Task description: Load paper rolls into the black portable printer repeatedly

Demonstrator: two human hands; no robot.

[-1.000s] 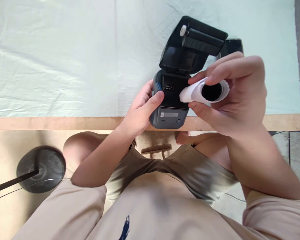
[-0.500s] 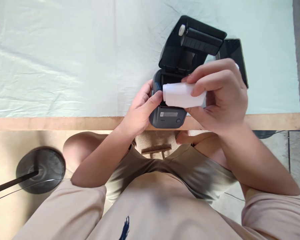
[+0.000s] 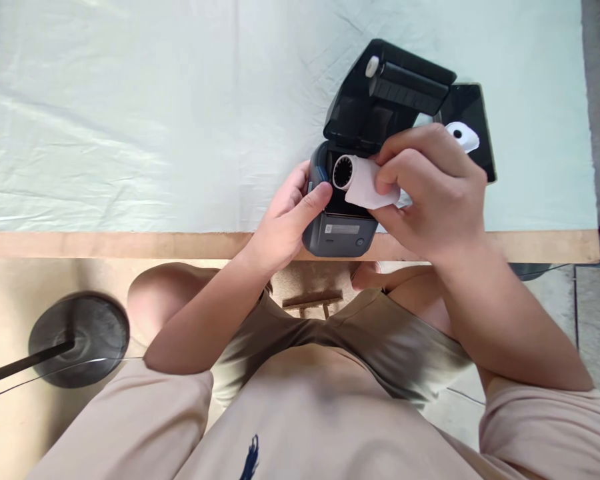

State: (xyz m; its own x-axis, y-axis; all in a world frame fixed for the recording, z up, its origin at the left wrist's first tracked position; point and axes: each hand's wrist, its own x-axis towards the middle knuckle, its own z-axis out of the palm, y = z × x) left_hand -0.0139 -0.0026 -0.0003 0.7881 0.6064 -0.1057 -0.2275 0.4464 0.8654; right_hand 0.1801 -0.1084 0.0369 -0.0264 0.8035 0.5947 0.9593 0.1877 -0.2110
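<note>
A dark grey label printer [image 3: 341, 235] stands at the table's front edge with its black lid [image 3: 360, 110] swung up and back. My left hand [image 3: 293, 217] grips the printer's left side, thumb over the rim of the bay. Between the fingers and thumb of my right hand [image 3: 430, 193] is a white paper roll [image 3: 367, 180], tilted over the open bay, its hollow dark core facing left. A flap of paper hangs from the roll's lower side. Whether the roll touches the bay I cannot tell.
Behind my right hand lies a black phone [image 3: 467, 103], with a white piece with a dark hole [image 3: 463, 135] on it. A pale green cloth [image 3: 130, 133] covers the table, whose wooden edge [image 3: 105, 245] runs along the front. A round black stand base [image 3: 80, 340] is on the floor at left.
My right hand has turned the paper roll so its core end now shows, and moved it slightly left. The printer has shifted a little to the right. The white piece on the phone is uncovered.
</note>
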